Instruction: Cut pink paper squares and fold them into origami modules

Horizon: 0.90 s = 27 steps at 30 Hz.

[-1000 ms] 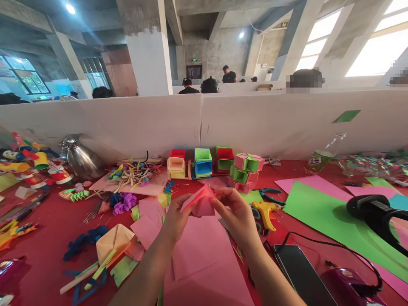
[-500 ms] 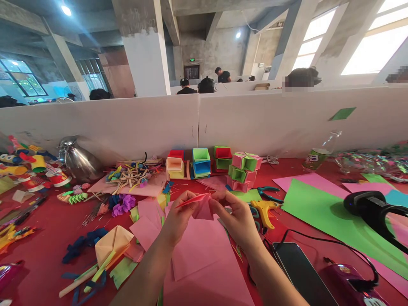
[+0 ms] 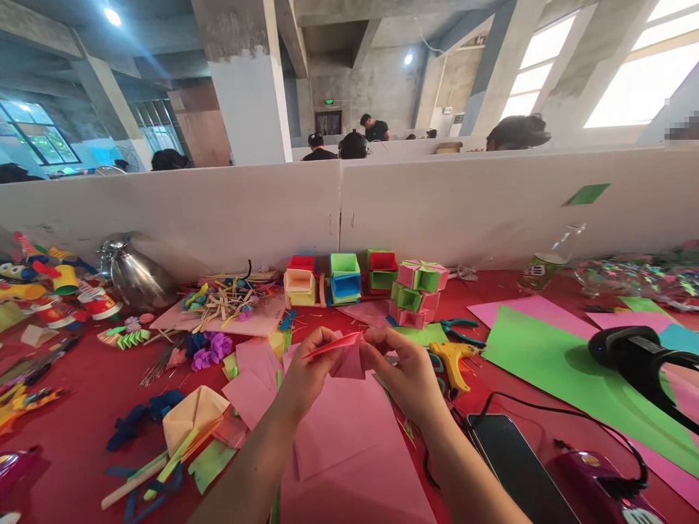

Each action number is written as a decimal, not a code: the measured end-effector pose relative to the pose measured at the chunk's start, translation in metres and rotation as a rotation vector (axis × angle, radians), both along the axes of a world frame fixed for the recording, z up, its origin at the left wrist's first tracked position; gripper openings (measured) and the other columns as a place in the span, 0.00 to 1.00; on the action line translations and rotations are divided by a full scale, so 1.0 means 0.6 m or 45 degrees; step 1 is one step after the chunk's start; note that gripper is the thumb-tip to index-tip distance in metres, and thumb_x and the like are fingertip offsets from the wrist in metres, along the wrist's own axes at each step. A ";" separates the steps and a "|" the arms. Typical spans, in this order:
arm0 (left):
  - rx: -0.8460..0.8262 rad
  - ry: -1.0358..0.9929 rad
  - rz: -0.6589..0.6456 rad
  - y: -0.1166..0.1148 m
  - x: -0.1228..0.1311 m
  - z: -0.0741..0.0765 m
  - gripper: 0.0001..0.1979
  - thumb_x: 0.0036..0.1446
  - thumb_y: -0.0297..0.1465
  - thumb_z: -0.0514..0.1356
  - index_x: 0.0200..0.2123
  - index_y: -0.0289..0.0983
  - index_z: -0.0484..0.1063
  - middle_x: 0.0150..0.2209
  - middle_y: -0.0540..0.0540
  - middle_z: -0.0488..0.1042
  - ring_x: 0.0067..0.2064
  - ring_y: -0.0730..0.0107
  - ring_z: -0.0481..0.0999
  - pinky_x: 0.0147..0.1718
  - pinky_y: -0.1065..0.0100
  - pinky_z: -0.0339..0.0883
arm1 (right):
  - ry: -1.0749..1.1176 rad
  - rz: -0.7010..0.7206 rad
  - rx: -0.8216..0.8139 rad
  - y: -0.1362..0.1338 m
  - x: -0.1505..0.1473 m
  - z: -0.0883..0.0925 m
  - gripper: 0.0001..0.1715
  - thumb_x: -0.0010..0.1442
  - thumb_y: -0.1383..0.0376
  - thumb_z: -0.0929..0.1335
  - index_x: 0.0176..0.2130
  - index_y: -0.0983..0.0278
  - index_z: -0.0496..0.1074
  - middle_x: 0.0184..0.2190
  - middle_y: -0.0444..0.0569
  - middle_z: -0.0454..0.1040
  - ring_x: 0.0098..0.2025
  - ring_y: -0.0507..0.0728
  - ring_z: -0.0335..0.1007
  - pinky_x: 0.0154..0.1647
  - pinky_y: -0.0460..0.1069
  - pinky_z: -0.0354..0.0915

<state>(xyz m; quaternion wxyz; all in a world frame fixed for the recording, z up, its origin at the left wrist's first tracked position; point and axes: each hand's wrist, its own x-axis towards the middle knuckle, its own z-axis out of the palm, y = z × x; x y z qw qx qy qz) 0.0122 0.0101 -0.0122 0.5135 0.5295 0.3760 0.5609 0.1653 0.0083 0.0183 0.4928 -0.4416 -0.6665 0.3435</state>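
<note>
A small folded piece of pink paper (image 3: 349, 362) is held up between both hands, above the table. My left hand (image 3: 314, 367) pinches its left side, with a folded edge standing up over the fingers. On the other side my right hand (image 3: 398, 367) grips the right edge between thumb and fingers. Directly below lie larger sheets of pink paper (image 3: 349, 444). Beyond the hands stand small folded paper boxes, among them a green and blue one (image 3: 345, 280) and a pink and green stack (image 3: 418, 291).
Right of my hands lie a yellow glue gun (image 3: 456, 364), blue-handled pliers (image 3: 463, 331), a phone (image 3: 518, 466) and a large green sheet (image 3: 546, 371). To the left are paper scraps, a peach paper shape (image 3: 194, 418) and a steel jug (image 3: 136, 273). A white partition (image 3: 245, 211) runs behind.
Both hands keep their hold on the folded pink paper, which has shifted only very slightly. In the background, a standing person has moved a little to the left.
</note>
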 end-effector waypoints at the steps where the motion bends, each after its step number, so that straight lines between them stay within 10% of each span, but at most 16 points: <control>1: 0.011 0.000 0.002 0.000 0.000 0.000 0.14 0.54 0.41 0.60 0.26 0.36 0.66 0.23 0.54 0.60 0.25 0.76 0.55 0.25 0.73 0.49 | 0.001 -0.004 0.001 0.000 0.000 0.000 0.10 0.57 0.62 0.65 0.26 0.63 0.68 0.20 0.42 0.69 0.25 0.51 0.62 0.27 0.46 0.57; 14: -0.303 -0.382 -0.245 -0.002 0.017 -0.008 0.22 0.39 0.37 0.71 0.40 0.35 0.75 0.32 0.46 0.74 0.35 0.69 0.70 0.34 0.70 0.62 | 0.294 0.028 -0.079 0.014 0.000 -0.021 0.12 0.55 0.60 0.67 0.25 0.63 0.65 0.20 0.40 0.60 0.23 0.48 0.54 0.22 0.44 0.54; 27: -0.375 -0.482 -0.065 0.002 0.032 -0.022 0.17 0.41 0.39 0.69 0.34 0.36 0.78 0.31 0.46 0.76 0.33 0.69 0.72 0.31 0.70 0.65 | 0.408 0.084 -0.204 0.019 -0.008 -0.027 0.13 0.51 0.57 0.69 0.26 0.65 0.68 0.21 0.42 0.65 0.23 0.49 0.58 0.23 0.44 0.57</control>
